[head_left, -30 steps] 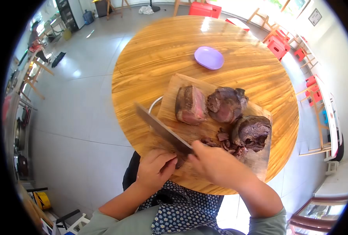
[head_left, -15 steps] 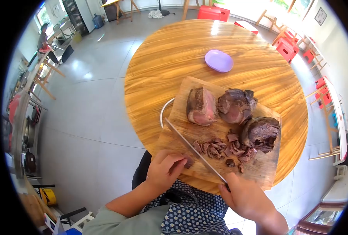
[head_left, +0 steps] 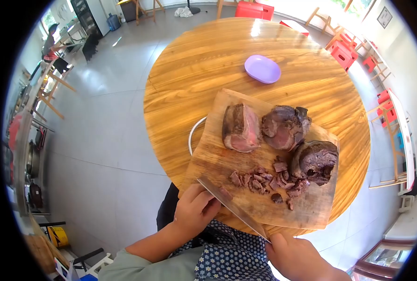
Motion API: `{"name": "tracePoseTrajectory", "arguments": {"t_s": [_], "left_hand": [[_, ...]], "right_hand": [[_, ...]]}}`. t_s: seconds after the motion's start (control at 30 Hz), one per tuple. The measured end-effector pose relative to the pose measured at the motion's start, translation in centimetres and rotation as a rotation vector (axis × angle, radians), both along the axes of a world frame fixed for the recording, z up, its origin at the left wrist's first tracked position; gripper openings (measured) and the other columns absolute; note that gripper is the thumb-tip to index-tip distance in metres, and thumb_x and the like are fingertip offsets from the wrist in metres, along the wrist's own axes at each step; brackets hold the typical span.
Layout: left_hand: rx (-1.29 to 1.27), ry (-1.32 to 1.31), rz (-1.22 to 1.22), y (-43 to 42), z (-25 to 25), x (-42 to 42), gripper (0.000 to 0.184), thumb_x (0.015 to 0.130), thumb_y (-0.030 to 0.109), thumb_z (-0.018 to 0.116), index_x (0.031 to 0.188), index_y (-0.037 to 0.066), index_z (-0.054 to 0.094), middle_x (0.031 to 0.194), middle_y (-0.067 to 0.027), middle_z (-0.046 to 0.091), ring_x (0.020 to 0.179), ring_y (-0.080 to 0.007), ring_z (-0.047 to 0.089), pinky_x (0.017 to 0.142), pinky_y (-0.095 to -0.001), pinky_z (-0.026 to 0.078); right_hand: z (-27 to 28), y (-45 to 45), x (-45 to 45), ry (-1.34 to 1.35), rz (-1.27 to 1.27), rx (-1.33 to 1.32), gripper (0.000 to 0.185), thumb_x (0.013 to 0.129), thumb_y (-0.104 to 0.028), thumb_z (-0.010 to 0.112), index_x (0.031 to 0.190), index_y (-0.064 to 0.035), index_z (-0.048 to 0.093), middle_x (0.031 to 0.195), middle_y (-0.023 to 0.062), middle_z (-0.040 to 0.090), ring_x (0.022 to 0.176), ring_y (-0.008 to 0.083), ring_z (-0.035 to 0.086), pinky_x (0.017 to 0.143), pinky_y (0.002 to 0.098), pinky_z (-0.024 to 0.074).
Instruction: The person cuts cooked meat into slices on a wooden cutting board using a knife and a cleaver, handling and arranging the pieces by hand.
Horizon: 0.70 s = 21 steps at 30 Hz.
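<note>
My right hand [head_left: 295, 256] is closed round the handle of a long kitchen knife [head_left: 232, 207]. Its blade slants up to the left, low over the near left corner of the wooden cutting board [head_left: 203, 161]. Close against the blade, my left hand [head_left: 194, 206] has bent fingers on a small piece of meat [head_left: 225, 193], partly hidden by the knife. Cut meat pieces [head_left: 257, 180] lie in a loose heap mid-board. Behind them sit three big chunks of dark cooked meat: a pink-faced chunk [head_left: 241, 129], a middle chunk [head_left: 283, 126] and a right chunk [head_left: 314, 161].
The board rests on a round wooden table [head_left: 180, 98], overhanging its near edge. A purple dish [head_left: 262, 69] stands farther back, and a white ring-shaped edge [head_left: 192, 136] shows left of the board. Red stools [head_left: 343, 54] are beyond. Another person [head_left: 51, 44] works far left.
The knife has moved down and left, its tip now beside my left fingers. My right hand has dropped nearer to me. The large chunks have stayed put on the board.
</note>
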State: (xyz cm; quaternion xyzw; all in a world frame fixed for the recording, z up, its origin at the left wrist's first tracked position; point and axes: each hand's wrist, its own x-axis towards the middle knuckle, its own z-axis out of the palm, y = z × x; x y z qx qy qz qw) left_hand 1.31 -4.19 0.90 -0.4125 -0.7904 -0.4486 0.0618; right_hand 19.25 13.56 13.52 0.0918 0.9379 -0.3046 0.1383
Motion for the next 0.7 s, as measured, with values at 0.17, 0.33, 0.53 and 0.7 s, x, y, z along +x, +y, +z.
{"name": "tracePoseTrajectory", "arguments": {"t_s": [0.17,0.33,0.53,0.7], "left_hand": [[0.015,-0.048,-0.025,-0.2,-0.6,-0.2,0.028,0.075,-0.002,0.079,0.102,0.003,0.072,0.099,-0.0111,0.07,0.085,-0.0295,0.068,0.072,-0.0371,0.055],[0.027,-0.095,-0.001,-0.2,-0.9,-0.3,0.028,0.075,-0.002,0.079,0.101,0.003,0.071,0.098,-0.0112,0.07,0.084,-0.0293,0.068,0.072,-0.0371,0.056],[0.068,-0.073,0.01,0.0,-0.3,-0.3,0.025,0.077,-0.001,0.079,0.1,0.003,0.07,0.097,-0.0113,0.07,0.083,-0.0296,0.068,0.072,-0.037,0.056],[0.11,-0.016,0.008,0.0,-0.8,-0.2,0.021,0.078,-0.001,0.078,0.097,0.002,0.07,0.095,-0.0117,0.07,0.083,-0.0298,0.068,0.072,-0.0371,0.056]], "right_hand": [[1.0,0.7,-0.9,-0.203,-0.01,-0.042,0.018,0.097,-0.012,0.059,0.108,-0.0015,0.05,0.091,0.0267,0.063,0.077,0.0486,0.063,0.063,0.0547,0.0502],[0.4,0.9,-3.5,-0.17,0.051,-0.034,0.018,0.097,-0.012,0.059,0.108,-0.0014,0.051,0.092,0.0271,0.063,0.078,0.0487,0.063,0.065,0.0549,0.0505],[-0.9,0.8,-9.4,-0.262,0.089,-0.062,0.022,0.099,-0.018,0.06,0.099,-0.0009,0.047,0.078,0.0256,0.065,0.072,0.0479,0.066,0.063,0.0543,0.0527],[-2.8,0.7,-11.7,0.095,0.132,-0.103,0.022,0.101,-0.02,0.059,0.101,-0.0022,0.046,0.078,0.0279,0.064,0.077,0.0496,0.065,0.065,0.0564,0.0505]]}}
